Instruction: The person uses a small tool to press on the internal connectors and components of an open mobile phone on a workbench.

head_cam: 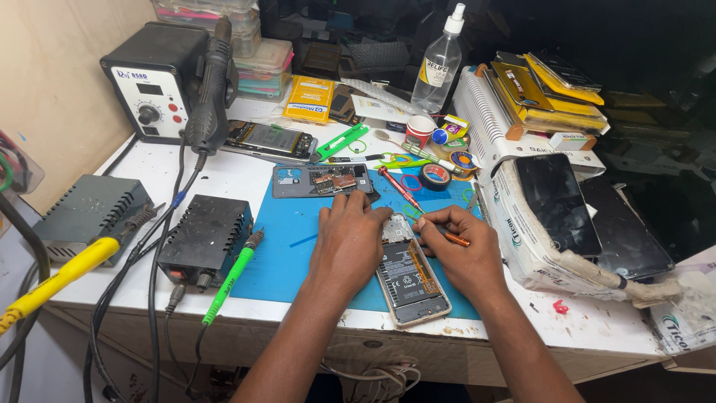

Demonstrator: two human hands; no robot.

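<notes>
While stacked clear plastic boxes (257,56) at the bench's back show coloured contents too small to tell, and a small red-and-white cup (419,131) sits beside a clear spray bottle (438,63), opened phone (409,272) lying back-off on the blue mat (287,246), near the table's front edge. Dark battery and circuit board exposed inside a pale frame. Left hand (347,242) pressed flat, fingers loosely curled, on the phone's upper left edge. Right hand (462,250) closed around an orange-handled tool (447,236), tip at the phone's top.
</notes>
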